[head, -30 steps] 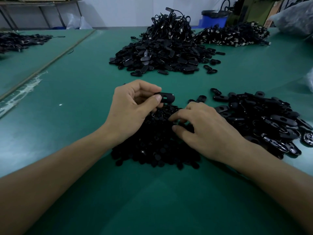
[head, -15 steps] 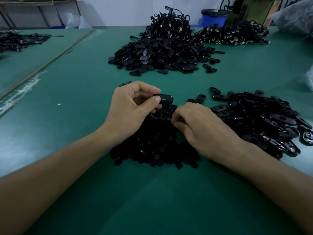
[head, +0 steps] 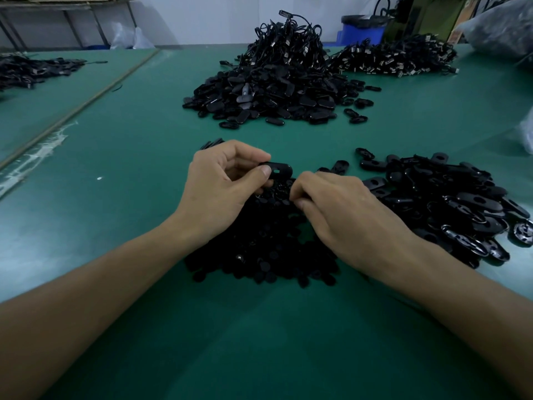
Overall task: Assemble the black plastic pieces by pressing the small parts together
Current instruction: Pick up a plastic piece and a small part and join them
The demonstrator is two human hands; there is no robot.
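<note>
Your left hand (head: 220, 192) pinches a black oval piece (head: 279, 170) over the green worktop (head: 129, 174); your right hand (head: 343, 210) curls on the near pile (head: 259, 249), grip unclear; blue bin (head: 362, 34) far right.

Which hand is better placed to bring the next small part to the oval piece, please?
Right: the right hand rests curled on the small-parts pile, while the left hand is busy pinching the oval piece.

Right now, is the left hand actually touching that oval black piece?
Touching. The head view shows the left hand pinching the oval black piece, with the thumb pressed on its near face and the fingers curled behind it.
</note>
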